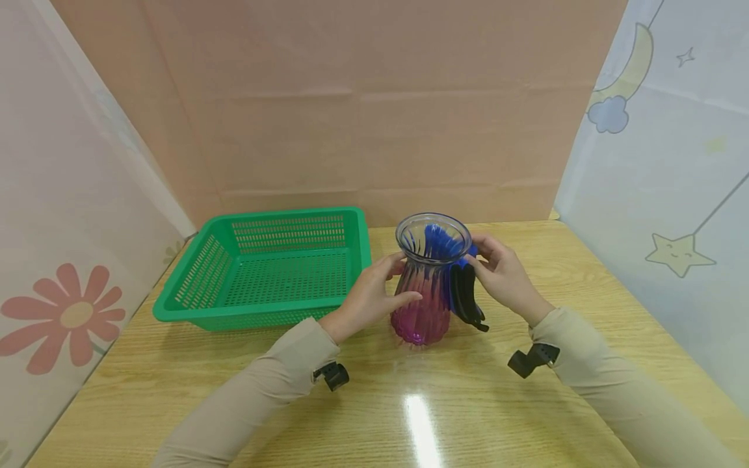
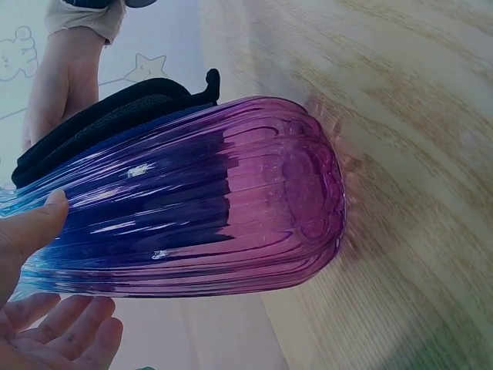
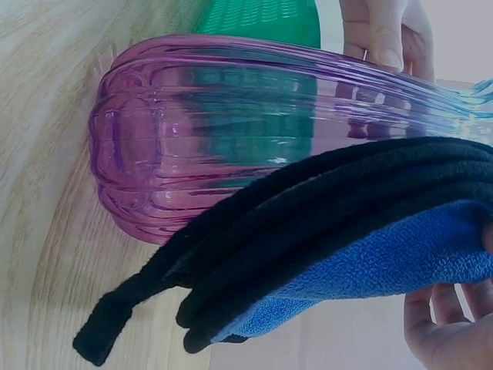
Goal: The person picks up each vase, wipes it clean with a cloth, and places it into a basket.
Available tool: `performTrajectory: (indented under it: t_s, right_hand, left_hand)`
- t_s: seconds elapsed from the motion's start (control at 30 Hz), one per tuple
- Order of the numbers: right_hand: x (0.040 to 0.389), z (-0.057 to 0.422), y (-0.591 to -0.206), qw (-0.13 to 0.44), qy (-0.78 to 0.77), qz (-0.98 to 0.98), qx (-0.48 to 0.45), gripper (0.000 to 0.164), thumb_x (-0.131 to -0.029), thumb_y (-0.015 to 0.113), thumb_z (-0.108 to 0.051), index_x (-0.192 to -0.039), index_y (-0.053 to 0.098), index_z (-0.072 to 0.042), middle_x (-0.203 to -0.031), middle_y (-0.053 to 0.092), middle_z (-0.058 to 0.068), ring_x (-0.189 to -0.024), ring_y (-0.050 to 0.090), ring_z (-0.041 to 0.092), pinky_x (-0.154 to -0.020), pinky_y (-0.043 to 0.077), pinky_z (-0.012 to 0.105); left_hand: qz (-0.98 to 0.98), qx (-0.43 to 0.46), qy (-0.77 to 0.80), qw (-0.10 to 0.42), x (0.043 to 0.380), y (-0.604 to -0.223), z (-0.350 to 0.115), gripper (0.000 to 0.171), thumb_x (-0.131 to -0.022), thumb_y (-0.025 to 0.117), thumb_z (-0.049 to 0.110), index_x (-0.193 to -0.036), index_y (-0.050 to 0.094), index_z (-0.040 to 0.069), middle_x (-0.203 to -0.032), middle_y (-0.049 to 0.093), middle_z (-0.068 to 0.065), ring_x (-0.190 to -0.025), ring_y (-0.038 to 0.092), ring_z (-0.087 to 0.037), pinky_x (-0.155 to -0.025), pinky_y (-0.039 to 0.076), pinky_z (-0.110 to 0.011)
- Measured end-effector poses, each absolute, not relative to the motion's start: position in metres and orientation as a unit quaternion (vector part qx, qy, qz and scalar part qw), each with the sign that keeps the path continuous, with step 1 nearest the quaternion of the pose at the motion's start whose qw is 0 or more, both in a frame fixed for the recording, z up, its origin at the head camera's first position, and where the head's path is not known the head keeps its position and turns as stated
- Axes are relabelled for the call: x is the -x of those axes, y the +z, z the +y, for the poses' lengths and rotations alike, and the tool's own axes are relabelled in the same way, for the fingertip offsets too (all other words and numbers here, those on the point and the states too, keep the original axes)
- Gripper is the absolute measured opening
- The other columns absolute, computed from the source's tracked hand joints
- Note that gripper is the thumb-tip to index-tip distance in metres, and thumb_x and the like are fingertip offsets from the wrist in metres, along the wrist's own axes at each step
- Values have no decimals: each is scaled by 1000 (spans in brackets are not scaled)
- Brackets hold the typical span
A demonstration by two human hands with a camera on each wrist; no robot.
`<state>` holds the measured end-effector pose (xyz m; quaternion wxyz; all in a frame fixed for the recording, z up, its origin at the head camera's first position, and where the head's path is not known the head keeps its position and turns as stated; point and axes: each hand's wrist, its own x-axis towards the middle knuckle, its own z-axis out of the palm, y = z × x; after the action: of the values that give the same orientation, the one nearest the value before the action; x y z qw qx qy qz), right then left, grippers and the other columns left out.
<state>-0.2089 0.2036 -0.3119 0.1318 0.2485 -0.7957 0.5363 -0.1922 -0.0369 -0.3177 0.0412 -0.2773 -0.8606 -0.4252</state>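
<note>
A ribbed glass vase (image 1: pixel 422 309), fading from blue at the neck to pink at the base, stands upright on the table. My left hand (image 1: pixel 370 298) holds it from the left side, with the thumb across the front and the fingers around the back. From the right, my right hand (image 1: pixel 508 276) pinches a folded blue cloth with black edging (image 1: pixel 464 296) near the vase's rim. In the right wrist view the blue terry side of the cloth (image 3: pixel 400 250) and its stacked black edges hang along the outside of the vase, with a black loop at the lower end.
A green plastic basket (image 1: pixel 251 320) with slotted walls stands left of the vase, close to my left hand. The wooden table (image 1: pixel 363 416) meets a tan backdrop (image 1: pixel 374 143) behind and patterned panels on both sides.
</note>
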Motion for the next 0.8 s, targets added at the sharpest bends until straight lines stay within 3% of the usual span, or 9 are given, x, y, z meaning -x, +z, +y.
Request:
performTrajectory:
  t_s: [0.37,0.6,0.8]
  right_hand:
    - [208,203,-316,128,520,-808,-247,25,-91,52,4,-115,51,12,-103,56,-25,-96,55,-11,-78,49,5]
    - [208,203,-321,110,499,-830,-223,28,-92,51,2,-119,51,10,-114,60,23,-97,52,-16,-80,47,4]
    - [208,204,-329,98,496,-835,-216,30,-93,51,2,-121,49,11,-119,56,28,-97,50,-18,-81,45,3]
  left_hand:
    - [-860,281,-423,50,193,-319,-37,70,-81,73,24,-140,39,6,-124,60,-13,-115,58,-24,-99,48,-39]
    - [-859,277,-428,47,194,-320,-37,69,-81,73,23,-139,40,6,-125,59,-14,-116,58,-26,-99,48,-41]
    - [-859,281,-425,51,194,-319,-36,69,-80,74,23,-139,40,5,-125,59,-14,-115,58,-25,-99,48,-39]
